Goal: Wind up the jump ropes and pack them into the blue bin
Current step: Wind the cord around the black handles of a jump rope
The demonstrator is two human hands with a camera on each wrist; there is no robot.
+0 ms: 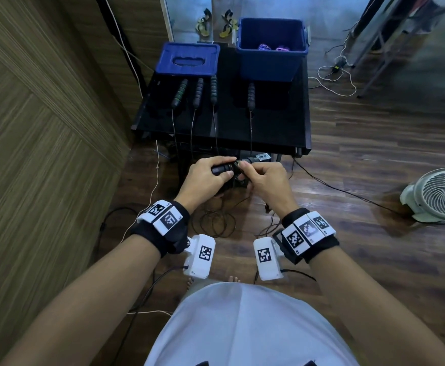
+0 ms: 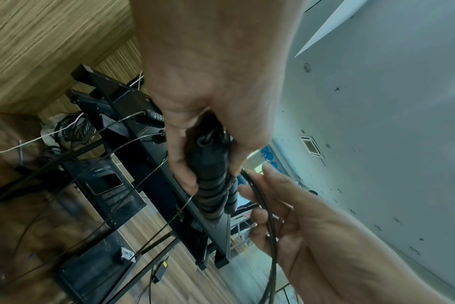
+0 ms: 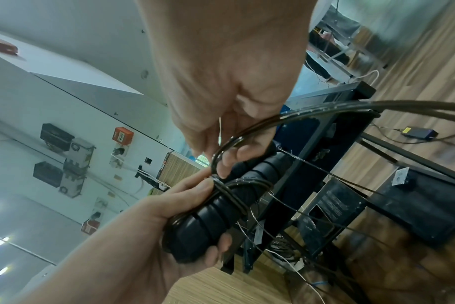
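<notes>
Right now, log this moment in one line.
left hand: grips handles | right hand: winds cord | bin: open

No legible txt, wrist bands [image 1: 163,216] carry coded squares only (fine print blurred)

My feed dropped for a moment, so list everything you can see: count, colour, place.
bin: one, blue, far right of table, purple ropes inside
lid: one, blue, far left of table
table: one, black, ahead
handles on table: four, dark, in a row, cords hanging over the front edge
held handles: two, black, cord wound round them
loose cord: dark coils, floor
fan: one, white, floor right
sandals: two, yellow-black, beyond table
left hand: grips held handles
right hand: pinches cord
</notes>
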